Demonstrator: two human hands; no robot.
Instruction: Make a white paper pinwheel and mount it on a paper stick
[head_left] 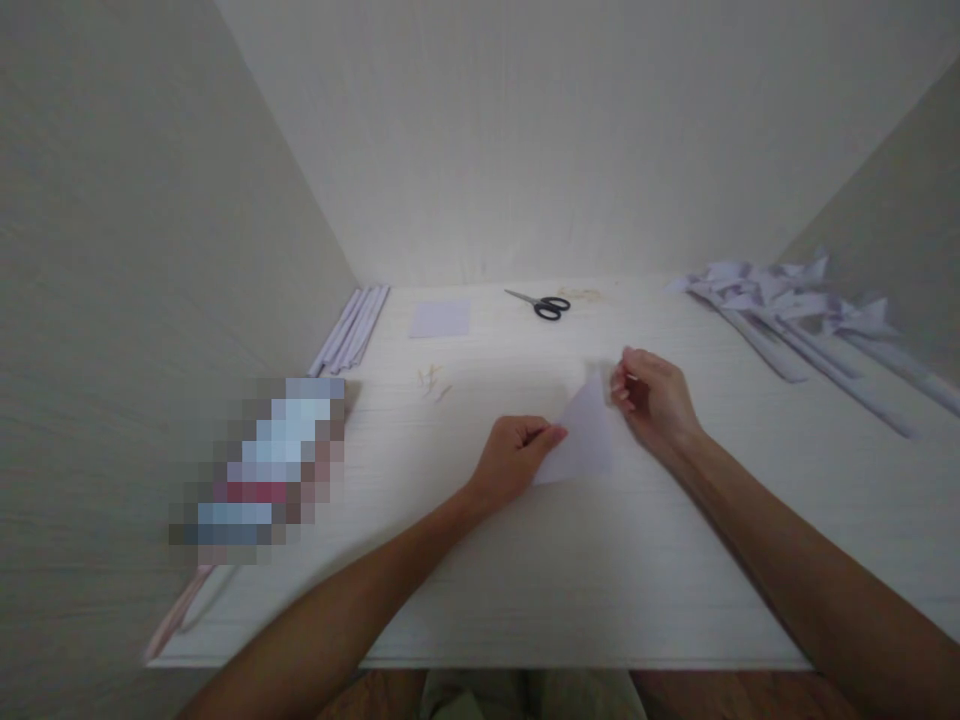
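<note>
A pale lilac folded paper [583, 440], triangular in outline, lies flat near the middle of the white table [525, 590]. My left hand [514, 460] presses on its lower left edge with fingers curled. My right hand [651, 398] pinches the paper's upper right corner. Both hands touch the same sheet.
Black scissors [541, 303] lie at the back, a lilac paper square [440, 318] to their left. Rolled paper sticks [351, 328] line the left wall. A pile of folded paper pieces [795, 310] sits at the back right. Small scraps [433, 381] lie left of centre. A blurred-out object [259, 470] is at the left.
</note>
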